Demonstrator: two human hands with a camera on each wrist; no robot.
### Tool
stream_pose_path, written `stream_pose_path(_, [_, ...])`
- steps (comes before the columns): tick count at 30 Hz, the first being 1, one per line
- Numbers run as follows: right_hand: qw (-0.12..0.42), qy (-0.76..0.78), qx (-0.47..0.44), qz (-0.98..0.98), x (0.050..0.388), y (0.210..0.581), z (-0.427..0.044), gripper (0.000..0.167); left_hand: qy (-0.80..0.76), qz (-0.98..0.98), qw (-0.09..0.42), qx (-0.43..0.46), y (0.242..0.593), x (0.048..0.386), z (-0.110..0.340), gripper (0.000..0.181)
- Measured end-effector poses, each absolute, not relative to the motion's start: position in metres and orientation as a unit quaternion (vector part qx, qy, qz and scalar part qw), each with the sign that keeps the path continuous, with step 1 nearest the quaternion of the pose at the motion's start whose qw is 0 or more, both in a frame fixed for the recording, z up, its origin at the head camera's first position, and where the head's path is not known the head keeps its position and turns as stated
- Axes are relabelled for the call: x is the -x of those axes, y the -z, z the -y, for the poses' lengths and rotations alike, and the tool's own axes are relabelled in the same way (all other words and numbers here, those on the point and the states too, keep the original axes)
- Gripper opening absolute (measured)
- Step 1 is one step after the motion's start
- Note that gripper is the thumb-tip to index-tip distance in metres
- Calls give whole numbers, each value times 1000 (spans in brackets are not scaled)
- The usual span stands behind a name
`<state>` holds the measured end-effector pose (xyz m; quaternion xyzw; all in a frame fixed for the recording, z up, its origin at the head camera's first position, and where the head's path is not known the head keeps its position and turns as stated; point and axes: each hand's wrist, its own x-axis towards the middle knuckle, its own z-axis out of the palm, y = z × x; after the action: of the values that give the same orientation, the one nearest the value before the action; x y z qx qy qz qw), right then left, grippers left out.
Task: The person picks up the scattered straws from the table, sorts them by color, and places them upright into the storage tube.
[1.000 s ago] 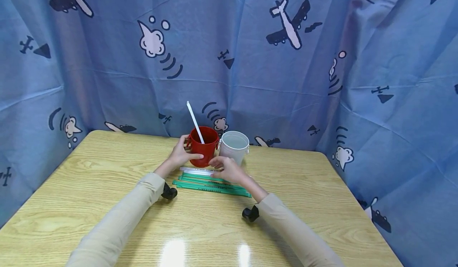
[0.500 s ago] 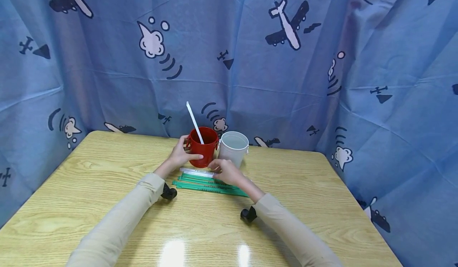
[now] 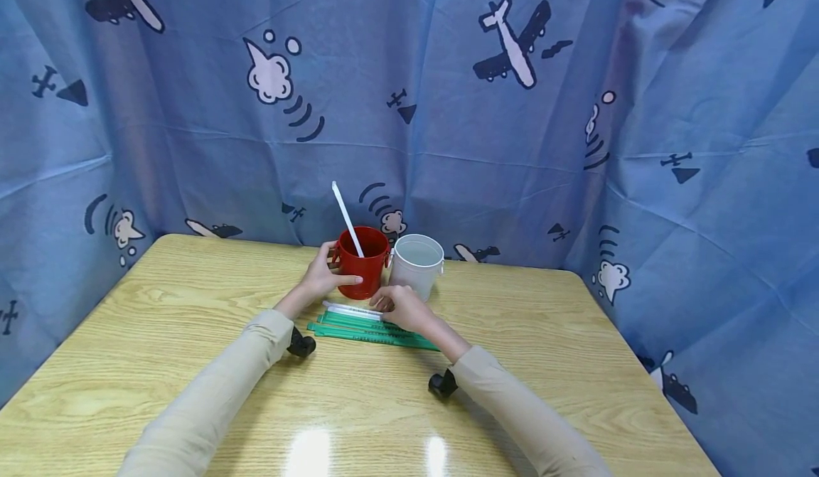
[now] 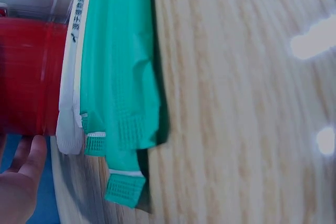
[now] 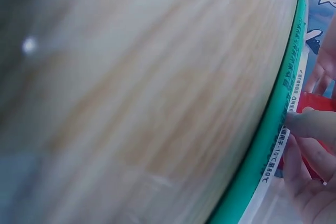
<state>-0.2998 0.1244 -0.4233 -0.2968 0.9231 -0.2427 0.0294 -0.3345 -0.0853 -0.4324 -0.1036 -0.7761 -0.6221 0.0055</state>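
In the head view, my left hand grips a red bucket-shaped cup, thumb across its front and fingers at its left side. A white bag clip leans upright in that cup. In front of it, my right hand pinches another white bag clip, low over the table. The right wrist view shows the thumb on that clip's printed face. Several green bag clips lie side by side on the near side of it, partly hidden by the right hand.
A white bucket-shaped cup stands just right of the red one, with the right hand before its base. The wooden table ends at a blue patterned curtain behind. A black device sits at the right wrist.
My right hand has closed on the white bag clip, shifting it slightly so it lies at more of a slant. The left hand keeps its grip on the red cup.
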Motion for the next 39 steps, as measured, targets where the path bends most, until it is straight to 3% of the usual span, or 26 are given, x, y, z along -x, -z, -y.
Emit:
stream_pose_path(29, [21,230,319,-919,294,401,-128,9,623,774,-1,111,434,335,86,84])
stream_pose_path(39, [32,282,309,-908,294,377,-131,12,628,770,1,112,432,334,86,86])
